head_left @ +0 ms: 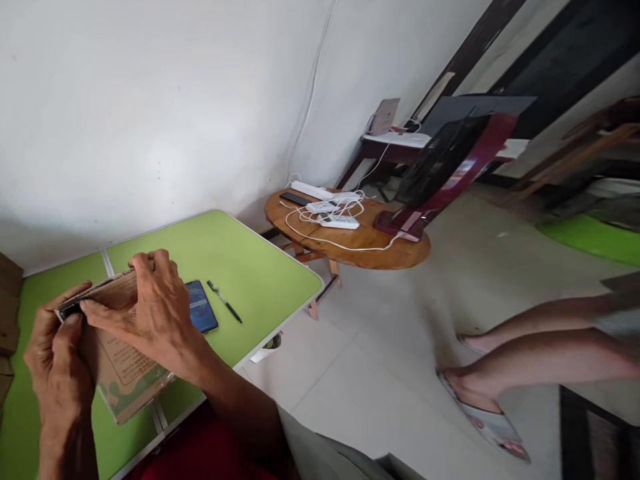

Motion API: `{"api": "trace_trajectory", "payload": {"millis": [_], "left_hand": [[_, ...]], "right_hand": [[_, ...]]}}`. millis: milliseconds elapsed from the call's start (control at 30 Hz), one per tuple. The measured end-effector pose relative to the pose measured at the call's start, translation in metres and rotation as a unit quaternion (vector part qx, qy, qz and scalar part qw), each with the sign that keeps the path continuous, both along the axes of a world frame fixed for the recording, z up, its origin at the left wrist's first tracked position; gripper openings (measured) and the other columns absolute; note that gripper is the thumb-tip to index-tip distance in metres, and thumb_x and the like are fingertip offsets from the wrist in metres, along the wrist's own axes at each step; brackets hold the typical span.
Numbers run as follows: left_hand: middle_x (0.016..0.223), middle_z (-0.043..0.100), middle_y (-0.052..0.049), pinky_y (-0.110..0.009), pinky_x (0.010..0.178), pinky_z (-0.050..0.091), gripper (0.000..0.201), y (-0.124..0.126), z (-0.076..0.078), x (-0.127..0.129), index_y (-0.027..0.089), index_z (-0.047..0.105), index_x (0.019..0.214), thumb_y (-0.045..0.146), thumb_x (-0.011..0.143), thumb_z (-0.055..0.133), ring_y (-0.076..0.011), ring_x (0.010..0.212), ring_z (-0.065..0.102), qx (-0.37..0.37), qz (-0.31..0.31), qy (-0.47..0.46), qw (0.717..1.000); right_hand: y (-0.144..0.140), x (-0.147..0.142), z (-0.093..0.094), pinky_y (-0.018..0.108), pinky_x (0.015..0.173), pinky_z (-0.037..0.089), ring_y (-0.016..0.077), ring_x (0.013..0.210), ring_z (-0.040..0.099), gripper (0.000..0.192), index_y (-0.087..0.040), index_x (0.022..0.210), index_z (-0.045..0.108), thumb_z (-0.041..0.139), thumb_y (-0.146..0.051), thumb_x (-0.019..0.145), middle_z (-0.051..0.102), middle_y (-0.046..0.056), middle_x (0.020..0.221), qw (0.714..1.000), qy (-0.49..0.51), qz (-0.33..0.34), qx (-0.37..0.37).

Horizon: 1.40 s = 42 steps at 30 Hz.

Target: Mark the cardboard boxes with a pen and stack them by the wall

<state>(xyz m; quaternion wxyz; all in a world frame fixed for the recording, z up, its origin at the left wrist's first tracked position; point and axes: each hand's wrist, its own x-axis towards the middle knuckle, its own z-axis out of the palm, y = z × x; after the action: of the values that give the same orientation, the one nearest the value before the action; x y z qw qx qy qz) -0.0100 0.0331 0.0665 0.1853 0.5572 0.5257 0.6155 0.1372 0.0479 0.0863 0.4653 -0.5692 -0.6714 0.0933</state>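
A printed brown cardboard box (127,363), tilted, is held above the green folding table (250,253). My left hand (63,360) grips its left end, with the thumb at the dark gap in the box's corner. Across the upper edge lies my right hand (155,307), its fingers closed over the far side and its thumb pressed near that same corner. What sits inside the gap is too dark to make out. Just right of my right hand, a phone (203,307) with a lit screen lies on the table. A black pen (225,302) rests beside the phone.
An oval wooden table (320,250) bears white power strips (339,221), tangled cables and a tilted monitor (450,167). Another person's legs (540,340) in sandals extend in from the right. Brown cartons (9,307) stand at the far left, and a white wall (150,107) rises behind.
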Motion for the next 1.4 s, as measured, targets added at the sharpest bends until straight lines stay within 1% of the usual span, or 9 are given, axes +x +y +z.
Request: {"api": "trace_trajectory", "payload": {"millis": [233, 400, 567, 667, 767, 933, 1100, 1233, 1400], "left_hand": [[0.137, 0.078, -0.003, -0.065, 0.117, 0.055, 0.030, 0.004, -0.007, 0.008, 0.049, 0.082, 0.122, 0.062, 0.099, 0.067, -0.0415, 0.131, 0.068, 0.012, -0.031, -0.023, 0.999], [0.131, 0.079, -0.003, -0.067, 0.117, 0.055, 0.033, 0.007, -0.010, 0.017, 0.040, 0.081, 0.120, 0.054, 0.093, 0.068, -0.0418, 0.128, 0.069, 0.035, 0.006, -0.022, 0.999], [0.129, 0.079, -0.002, -0.068, 0.117, 0.055, 0.032, 0.006, -0.005, 0.018, 0.044, 0.081, 0.119, 0.058, 0.095, 0.066, -0.0414, 0.128, 0.070, 0.024, 0.012, 0.000, 1.000], [0.131, 0.078, 0.002, -0.069, 0.123, 0.051, 0.031, 0.006, -0.003, 0.010, 0.052, 0.080, 0.121, 0.066, 0.097, 0.067, -0.0436, 0.134, 0.067, -0.006, 0.014, 0.004, 1.000], [0.132, 0.079, 0.002, -0.069, 0.122, 0.051, 0.034, 0.009, -0.005, 0.001, 0.051, 0.080, 0.122, 0.071, 0.096, 0.069, -0.0429, 0.134, 0.066, -0.005, 0.002, -0.005, 1.000], [0.128, 0.079, -0.001, -0.056, 0.110, 0.059, 0.046, 0.018, -0.015, -0.007, 0.034, 0.080, 0.126, 0.063, 0.090, 0.080, -0.0336, 0.121, 0.070, 0.018, -0.051, -0.029, 0.998], [0.128, 0.080, -0.005, -0.041, 0.097, 0.060, 0.048, 0.018, -0.018, -0.011, 0.026, 0.079, 0.129, 0.059, 0.094, 0.081, -0.0274, 0.116, 0.071, 0.006, -0.045, -0.029, 0.999], [0.132, 0.078, -0.007, -0.038, 0.101, 0.059, 0.052, 0.015, -0.017, -0.013, 0.025, 0.076, 0.133, 0.063, 0.097, 0.080, -0.0266, 0.120, 0.071, 0.003, -0.044, -0.032, 0.999], [0.136, 0.077, -0.009, -0.044, 0.109, 0.058, 0.057, 0.013, -0.020, -0.011, 0.027, 0.074, 0.133, 0.071, 0.097, 0.075, -0.0305, 0.129, 0.072, 0.006, -0.058, -0.026, 0.998]], "right_hand": [[0.007, 0.008, 0.006, 0.055, 0.094, 0.070, 0.0353, 0.119, 0.071, 0.082, -0.023, 0.129, 0.058, 0.092, -0.079, 0.080, 0.067, 0.011, 0.126, 1.000, 0.006, -0.002, -0.028], [0.003, 0.016, 0.015, 0.060, 0.101, 0.069, 0.0365, 0.124, 0.070, 0.091, -0.021, 0.135, 0.056, 0.099, -0.074, 0.074, 0.065, 0.013, 0.134, 0.997, 0.030, 0.031, -0.069], [0.005, 0.030, 0.015, 0.060, 0.113, 0.063, 0.0344, 0.133, 0.069, 0.077, -0.019, 0.143, 0.058, 0.089, -0.068, 0.092, 0.065, 0.017, 0.148, 0.991, 0.073, 0.101, -0.058], [0.007, 0.059, -0.009, 0.051, 0.108, 0.066, 0.0293, 0.137, 0.070, 0.075, -0.023, 0.160, 0.048, 0.074, -0.066, 0.103, 0.058, 0.017, 0.165, 0.967, 0.183, 0.166, -0.063], [0.010, 0.102, -0.053, 0.047, 0.098, 0.066, 0.0299, 0.133, 0.071, 0.072, -0.022, 0.160, 0.049, 0.069, -0.065, 0.105, 0.060, 0.020, 0.164, 0.972, 0.214, 0.053, -0.077], [0.009, 0.154, -0.126, 0.039, 0.099, 0.053, 0.0286, 0.112, 0.075, 0.021, -0.017, 0.116, 0.070, 0.077, -0.031, 0.101, 0.081, 0.015, 0.116, 0.941, 0.013, -0.137, -0.309], [0.014, 0.151, -0.157, 0.036, 0.084, 0.046, 0.0308, 0.103, 0.075, 0.017, -0.022, 0.086, 0.061, 0.073, -0.017, 0.096, 0.079, 0.015, 0.099, 0.923, 0.010, -0.166, -0.347], [0.019, 0.150, -0.144, 0.034, 0.073, 0.043, 0.0258, 0.078, 0.069, 0.034, -0.027, 0.070, 0.047, 0.070, -0.025, 0.094, 0.063, 0.005, 0.068, 0.940, 0.070, -0.139, -0.304], [0.007, 0.143, -0.081, 0.030, 0.056, 0.044, 0.0201, 0.059, 0.060, 0.035, -0.030, 0.089, 0.045, 0.046, -0.061, 0.105, 0.058, -0.002, 0.069, 0.953, 0.257, -0.019, -0.157]]}}
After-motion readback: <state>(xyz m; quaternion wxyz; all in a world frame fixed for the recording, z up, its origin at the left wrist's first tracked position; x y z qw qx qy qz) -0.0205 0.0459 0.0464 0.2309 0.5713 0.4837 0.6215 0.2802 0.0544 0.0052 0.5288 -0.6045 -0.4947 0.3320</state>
